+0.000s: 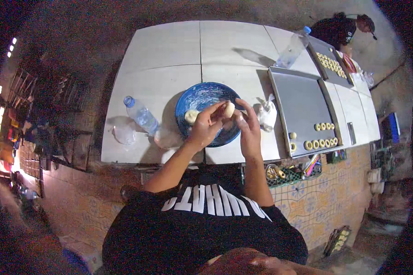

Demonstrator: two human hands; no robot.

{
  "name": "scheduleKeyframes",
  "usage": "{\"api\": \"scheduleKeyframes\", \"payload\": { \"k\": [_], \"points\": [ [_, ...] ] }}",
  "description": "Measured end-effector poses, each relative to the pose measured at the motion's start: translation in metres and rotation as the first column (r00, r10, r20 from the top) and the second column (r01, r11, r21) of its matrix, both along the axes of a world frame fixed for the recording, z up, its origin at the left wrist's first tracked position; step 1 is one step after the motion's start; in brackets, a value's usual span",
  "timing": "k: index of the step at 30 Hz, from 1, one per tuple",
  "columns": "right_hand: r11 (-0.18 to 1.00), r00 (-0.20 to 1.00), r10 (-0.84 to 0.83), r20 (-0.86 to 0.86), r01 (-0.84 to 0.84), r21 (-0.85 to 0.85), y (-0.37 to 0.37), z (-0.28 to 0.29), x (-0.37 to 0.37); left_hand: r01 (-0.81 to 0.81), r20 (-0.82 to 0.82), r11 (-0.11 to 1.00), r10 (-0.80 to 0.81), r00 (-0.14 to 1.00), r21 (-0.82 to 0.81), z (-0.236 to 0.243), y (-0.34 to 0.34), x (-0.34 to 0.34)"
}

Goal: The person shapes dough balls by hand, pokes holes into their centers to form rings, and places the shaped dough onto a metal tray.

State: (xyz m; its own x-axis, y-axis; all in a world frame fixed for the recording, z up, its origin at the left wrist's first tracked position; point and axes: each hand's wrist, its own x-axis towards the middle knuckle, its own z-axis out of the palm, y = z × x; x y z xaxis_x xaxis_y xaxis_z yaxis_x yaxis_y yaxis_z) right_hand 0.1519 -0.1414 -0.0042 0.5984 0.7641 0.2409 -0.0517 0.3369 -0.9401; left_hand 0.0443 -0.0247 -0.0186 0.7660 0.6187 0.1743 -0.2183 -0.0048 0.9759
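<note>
Over the blue bowl (202, 87), my left hand (205, 127) pinches a small pale piece of dough (229, 109) in its fingertips. My right hand (249, 129) curves in from the other side, its thumb and forefinger at the same piece. The bowl's inside is streaked with white. A larger lump of dough (191, 116) lies at its left, just beyond my left hand. To the right of my right hand sits a white plastic bag (267, 114) with something in it. What lies inside my left palm is partly hidden.
A grey tray (300, 94) to the right carries several dough rings (323, 143). A second tray (323, 46) of rings lies farther back, near a person (337, 30). Plastic bottles (142, 115) (293, 48) lie left and far right; a clear cup (124, 134) is near the left edge.
</note>
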Motion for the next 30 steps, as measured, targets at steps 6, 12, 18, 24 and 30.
{"api": "scheduleKeyframes", "payload": {
  "k": [6,12,18,24,30],
  "points": [
    [0.999,0.964,0.022,0.265,-0.014,-0.034,0.002,-0.001,-0.009,-0.150,0.001,0.984,0.150,0.989,0.092,0.001,0.000,-0.001],
    [0.980,0.874,-0.150,0.463,0.193,-0.047,0.009,0.007,-0.018,-0.267,0.067,0.946,0.259,0.964,0.186,0.003,0.015,-0.005],
    [0.930,0.752,-0.151,0.641,0.327,-0.165,0.015,0.012,-0.026,0.030,0.005,0.907,-0.031,1.000,-0.421,0.009,0.031,-0.017],
    [0.991,0.984,-0.104,0.142,0.115,-0.071,0.028,-0.012,-0.023,0.208,0.116,0.888,-0.175,0.978,-0.410,0.004,0.044,-0.023],
    [0.996,0.977,-0.033,-0.212,0.016,-0.085,0.037,-0.011,-0.030,0.100,-0.099,0.974,-0.082,0.992,0.203,0.016,0.061,-0.031]
  ]
}}
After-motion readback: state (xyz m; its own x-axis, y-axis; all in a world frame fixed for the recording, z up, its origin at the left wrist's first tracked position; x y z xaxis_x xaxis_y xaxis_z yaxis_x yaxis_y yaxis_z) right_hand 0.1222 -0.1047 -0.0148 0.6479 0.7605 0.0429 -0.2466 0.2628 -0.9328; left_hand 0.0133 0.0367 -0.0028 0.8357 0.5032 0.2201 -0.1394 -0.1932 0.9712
